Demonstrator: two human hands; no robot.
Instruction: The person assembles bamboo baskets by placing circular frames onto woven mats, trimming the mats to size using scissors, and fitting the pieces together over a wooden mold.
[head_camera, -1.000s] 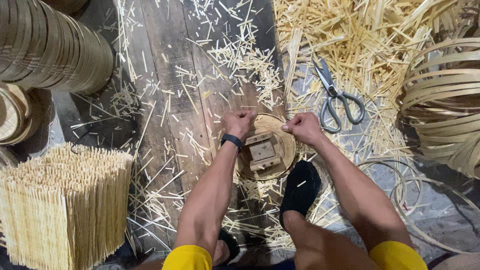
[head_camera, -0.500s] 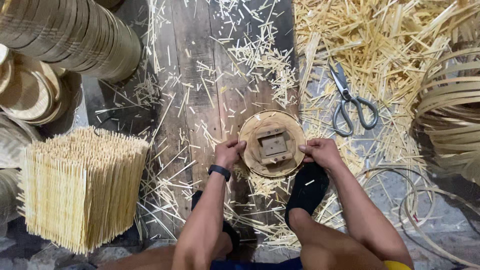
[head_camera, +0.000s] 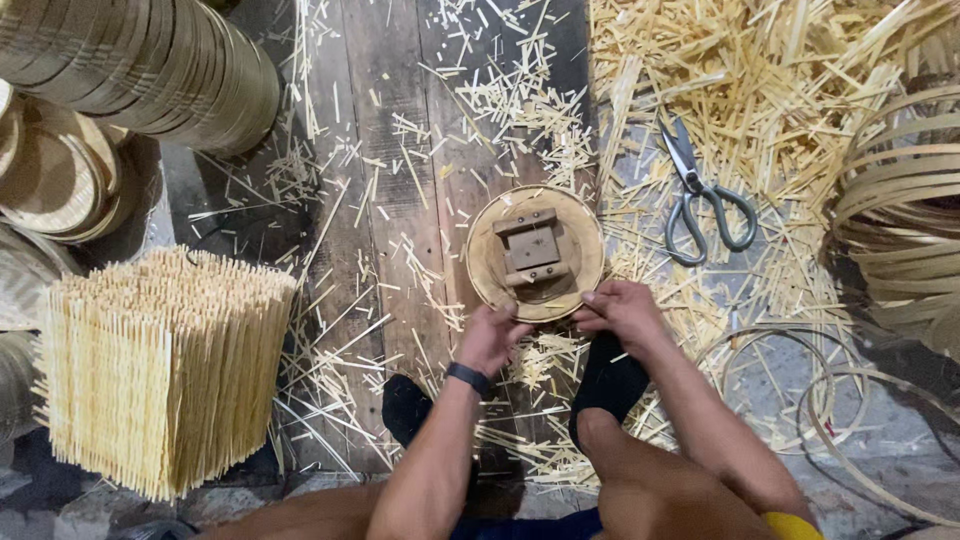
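the round bamboo frame (head_camera: 535, 253) is pinched at its near rim by left hand (head_camera: 492, 338) and right hand (head_camera: 622, 310), the disc lying flat just beyond both grips.

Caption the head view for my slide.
Both hands, left hand and right hand, grip a round bamboo frame near scissors.

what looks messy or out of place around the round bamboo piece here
Loose bamboo slivers lie scattered across the plank floor around the round bamboo frame both hands hold; scissors lie among them. Nothing looks broken.
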